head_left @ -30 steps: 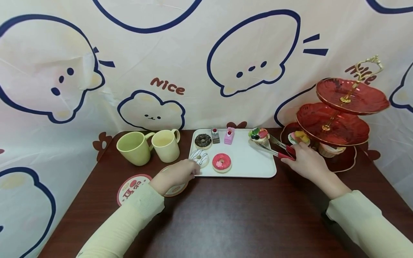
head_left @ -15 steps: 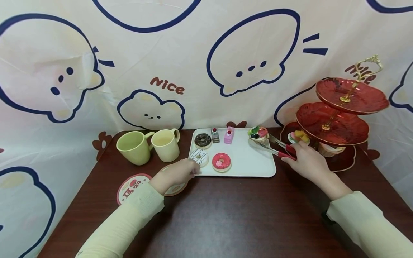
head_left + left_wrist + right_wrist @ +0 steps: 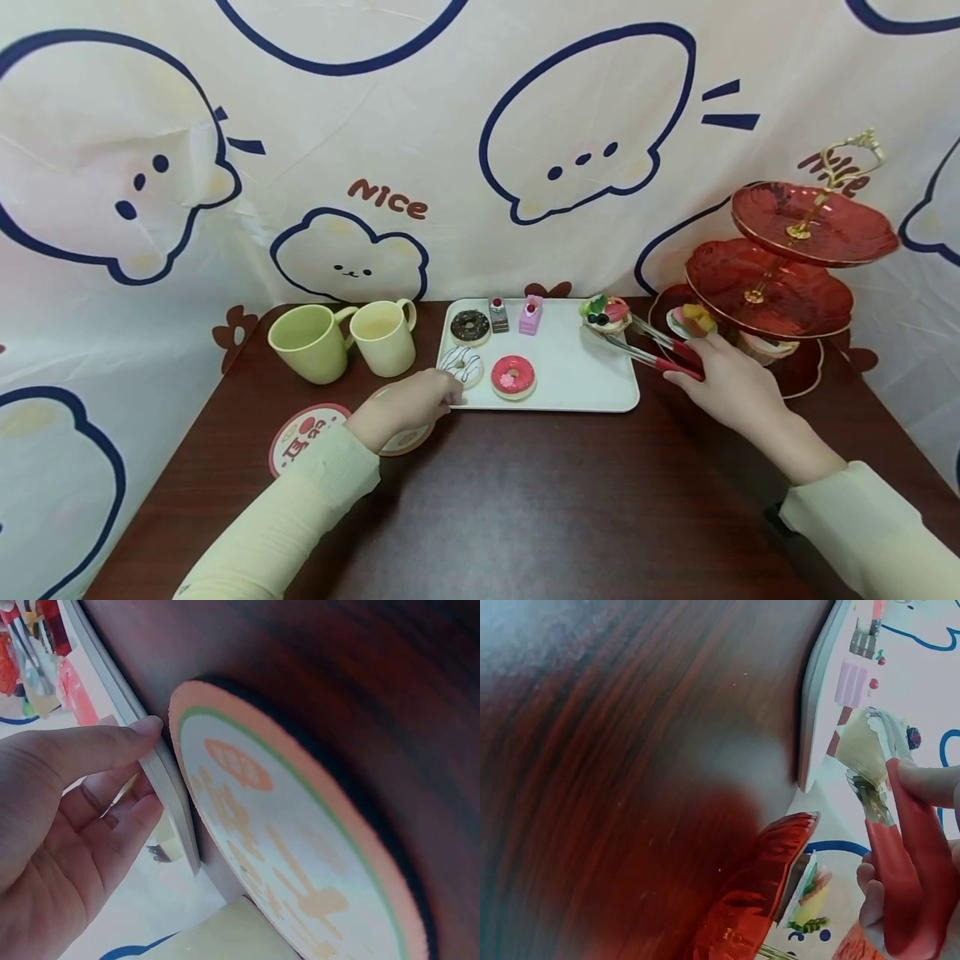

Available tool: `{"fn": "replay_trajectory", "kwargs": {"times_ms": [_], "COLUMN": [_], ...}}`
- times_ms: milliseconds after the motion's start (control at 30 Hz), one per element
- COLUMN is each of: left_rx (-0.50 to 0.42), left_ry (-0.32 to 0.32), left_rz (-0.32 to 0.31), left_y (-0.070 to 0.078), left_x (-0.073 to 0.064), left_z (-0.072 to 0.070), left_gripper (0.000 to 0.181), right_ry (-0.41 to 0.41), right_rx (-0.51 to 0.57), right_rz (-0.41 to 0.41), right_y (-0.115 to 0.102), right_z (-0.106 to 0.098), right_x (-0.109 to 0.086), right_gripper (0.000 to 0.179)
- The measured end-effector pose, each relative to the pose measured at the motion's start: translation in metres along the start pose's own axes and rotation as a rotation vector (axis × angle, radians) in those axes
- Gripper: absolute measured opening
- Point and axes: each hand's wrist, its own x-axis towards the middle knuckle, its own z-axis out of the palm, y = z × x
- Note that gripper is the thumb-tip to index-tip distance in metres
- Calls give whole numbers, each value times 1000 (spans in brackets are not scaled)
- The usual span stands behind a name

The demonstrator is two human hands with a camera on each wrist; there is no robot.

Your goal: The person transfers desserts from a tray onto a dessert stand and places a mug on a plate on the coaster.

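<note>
The cream-cased tart topped with glossy fruit [image 3: 606,315] sits at the right rear of the white rectangular tray [image 3: 581,392], between the tips of the red-handled metal tongs [image 3: 647,357]; whether it bears on the tray is unclear. The right grip [image 3: 727,383] is curled round the handles. The left grip [image 3: 408,404] pinches the tray's near-left rim.

The likeliest trouble is slippage: the metal tips are narrow, so an off-centre squeeze could tip the tart or let it roll free. The right grip lies just beside the scalloped red stand with a gold handle [image 3: 795,292], so a careless lift could knock its plates or jostle the fruit-topped cake [image 3: 690,321]. On the left, an uneven tug on the rim could slide the white striped ring doughnut [image 3: 462,367] and pink ring doughnut [image 3: 513,377].
</note>
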Motion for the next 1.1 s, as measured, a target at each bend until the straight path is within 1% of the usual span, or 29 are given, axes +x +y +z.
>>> {"fn": "replay_trajectory", "kwargs": {"times_ms": [133, 300, 567, 867, 1100], "left_rx": [-4, 0, 1, 2, 8], "left_ry": [-3, -6, -9, 6, 2], "left_rz": [-7, -17, -5, 28, 7], "left_y": [0, 0, 0, -2, -2], "left_x": [0, 0, 0, 1, 1], "left_z": [0, 0, 0, 1, 1], "left_gripper": [18, 18, 19, 20, 18], "right_ry": [15, 53, 106, 92, 112], "right_rx": [-13, -31, -50, -50, -64], "right_rz": [7, -20, -24, 14, 42], "right_y": [2, 7, 16, 29, 40], "right_z": [-5, -7, -10, -17, -16], "right_x": [-8, -18, -37, -57, -70], "right_gripper": [69, 66, 65, 67, 67]}}
